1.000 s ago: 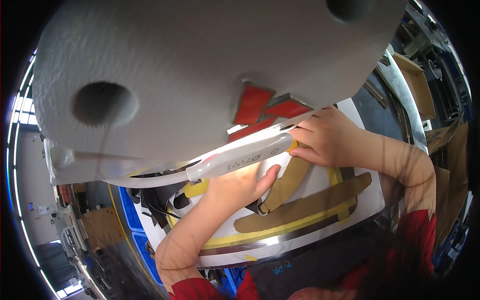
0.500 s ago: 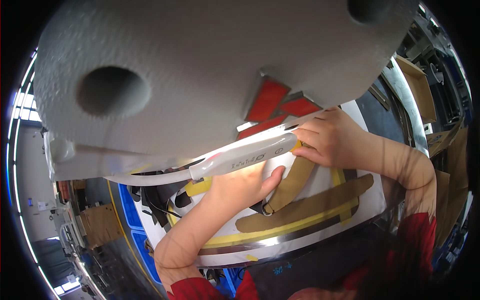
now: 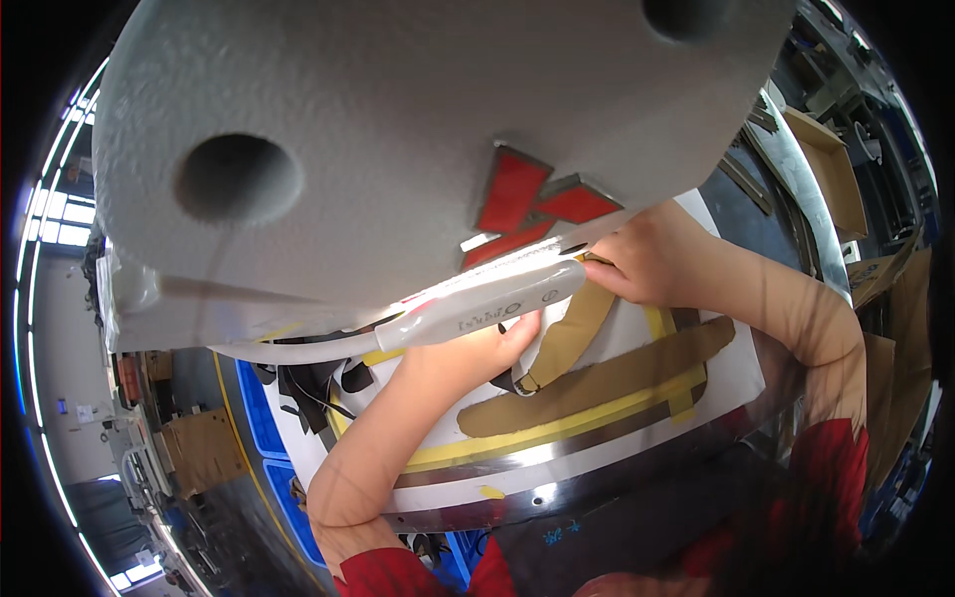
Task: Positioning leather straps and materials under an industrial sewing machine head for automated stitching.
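Note:
A large grey sewing machine head (image 3: 368,119) with a red emblem hangs over the work, and a white lamp (image 3: 487,306) is fixed along its lower edge. My left hand (image 3: 463,350) lies under the lamp, its thumb showing and the other fingers hidden. A brown fabric strip (image 3: 574,336) slants beside that thumb. At the strip's far end my right hand (image 3: 647,257) has thumb and fingers closed on it, with the fingertips partly behind the machine. Nearer me, a second long brown strip (image 3: 597,381) lies flat over yellow-edged material (image 3: 438,458).
Black scraps (image 3: 308,393) lie left of the work on the white board (image 3: 741,363). Blue bins (image 3: 284,488) stand below the table's left side. A cardboard box (image 3: 831,164) and long dark strips (image 3: 744,181) are at the far right.
Both hands have moved slightly farther from me, deeper under the machine, with the slanted strip shifting along. My left thumb now shows less beyond the lamp. The whole view has shifted a little.

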